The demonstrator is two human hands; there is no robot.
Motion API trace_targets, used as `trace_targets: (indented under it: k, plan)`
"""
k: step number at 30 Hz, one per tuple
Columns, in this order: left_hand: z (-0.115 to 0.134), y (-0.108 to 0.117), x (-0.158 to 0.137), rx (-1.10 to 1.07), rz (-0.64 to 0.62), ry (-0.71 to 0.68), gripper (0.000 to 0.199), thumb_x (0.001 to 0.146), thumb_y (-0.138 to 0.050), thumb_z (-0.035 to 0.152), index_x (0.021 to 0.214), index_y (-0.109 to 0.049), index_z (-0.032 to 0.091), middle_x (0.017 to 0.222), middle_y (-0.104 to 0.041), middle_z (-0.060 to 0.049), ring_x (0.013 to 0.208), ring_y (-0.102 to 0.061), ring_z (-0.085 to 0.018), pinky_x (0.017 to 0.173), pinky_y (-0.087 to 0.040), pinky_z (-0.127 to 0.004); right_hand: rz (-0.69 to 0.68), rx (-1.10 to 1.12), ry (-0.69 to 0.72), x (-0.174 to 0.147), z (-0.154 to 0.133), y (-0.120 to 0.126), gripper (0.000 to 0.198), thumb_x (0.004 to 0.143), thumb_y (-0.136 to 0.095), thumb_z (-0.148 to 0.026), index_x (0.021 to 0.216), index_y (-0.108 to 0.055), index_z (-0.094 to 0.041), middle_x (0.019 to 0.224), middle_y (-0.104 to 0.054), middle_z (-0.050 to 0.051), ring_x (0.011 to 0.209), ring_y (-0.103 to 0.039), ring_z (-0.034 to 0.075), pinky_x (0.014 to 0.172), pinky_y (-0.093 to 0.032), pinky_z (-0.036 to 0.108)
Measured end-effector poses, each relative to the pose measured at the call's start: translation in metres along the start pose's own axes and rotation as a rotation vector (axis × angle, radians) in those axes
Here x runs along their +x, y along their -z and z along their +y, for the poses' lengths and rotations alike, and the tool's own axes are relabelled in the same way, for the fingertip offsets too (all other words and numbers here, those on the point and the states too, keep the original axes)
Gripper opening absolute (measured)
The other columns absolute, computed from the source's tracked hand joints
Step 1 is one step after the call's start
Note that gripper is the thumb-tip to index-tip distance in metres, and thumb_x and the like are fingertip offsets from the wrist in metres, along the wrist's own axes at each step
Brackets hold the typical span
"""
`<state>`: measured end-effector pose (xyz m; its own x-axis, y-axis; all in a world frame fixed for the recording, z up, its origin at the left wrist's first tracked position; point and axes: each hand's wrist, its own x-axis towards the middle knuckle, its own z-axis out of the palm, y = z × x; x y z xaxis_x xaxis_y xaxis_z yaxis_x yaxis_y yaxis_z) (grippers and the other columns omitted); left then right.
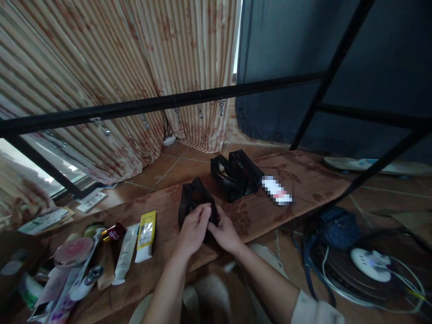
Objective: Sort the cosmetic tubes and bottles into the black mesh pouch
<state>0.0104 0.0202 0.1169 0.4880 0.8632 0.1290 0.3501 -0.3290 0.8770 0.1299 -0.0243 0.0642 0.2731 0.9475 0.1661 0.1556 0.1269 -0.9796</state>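
A small black pouch-like case stands on the brown patterned table just in front of me. My left hand grips its near side with fingers curled over the top edge. My right hand holds the same case from the right, touching my left hand. Two more black open cases sit side by side a little farther back on the table. A small white and red item, blurred, lies to their right.
Tubes and cosmetics crowd the table's left end: a yellow tube, a white tube, a red-capped bottle, a round pink lid. Black metal bars cross overhead. Striped curtains hang behind. A dark bag and a fan lie on the floor at right.
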Motion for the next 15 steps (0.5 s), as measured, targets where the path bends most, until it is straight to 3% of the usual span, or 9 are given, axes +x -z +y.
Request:
trace_targets:
  k: [4,9,12,15]
  plan:
    - [-0.003,-0.012,-0.004,0.108,0.157,-0.096,0.033,0.094,-0.048,0.035,0.117,-0.065,0.02,0.114,-0.072,-0.007,0.106,-0.067,-0.02,0.096,-0.05,-0.032,0.044,-0.134,0.011,0.0,-0.003,-0.006,0.034,0.086,-0.056,-0.028,0.119,-0.059,-0.019,0.106,-0.07,0.007,0.096,-0.066,0.023,0.088,-0.051,0.038]
    - [0.001,-0.007,-0.02,0.307,0.41,-0.213,0.03,0.092,-0.048,0.028,0.117,-0.064,0.021,0.12,-0.068,-0.008,0.115,-0.062,-0.022,0.106,-0.044,-0.038,0.095,-0.176,-0.051,0.001,0.0,-0.005,0.048,0.082,-0.057,-0.024,0.129,-0.053,-0.022,0.111,-0.071,0.007,0.101,-0.067,0.025,0.092,-0.051,0.039]
    - [-0.002,0.003,-0.025,0.461,0.557,-0.132,0.038,0.086,-0.058,0.03,0.124,-0.059,0.021,0.133,-0.061,-0.011,0.129,-0.051,-0.029,0.115,-0.031,-0.049,0.143,-0.17,-0.064,0.003,0.004,-0.003,0.053,0.081,-0.057,-0.024,0.134,-0.049,-0.022,0.117,-0.07,0.007,0.109,-0.065,0.026,0.098,-0.049,0.041]
    - [-0.014,0.006,-0.024,0.382,0.589,0.041,0.061,0.078,-0.068,0.035,0.134,-0.05,0.017,0.146,-0.045,-0.016,0.139,-0.04,-0.033,0.116,-0.03,-0.049,0.149,-0.166,-0.077,0.004,0.005,-0.003,0.059,0.081,-0.057,-0.024,0.138,-0.045,-0.02,0.124,-0.068,0.009,0.115,-0.063,0.026,0.102,-0.047,0.042]
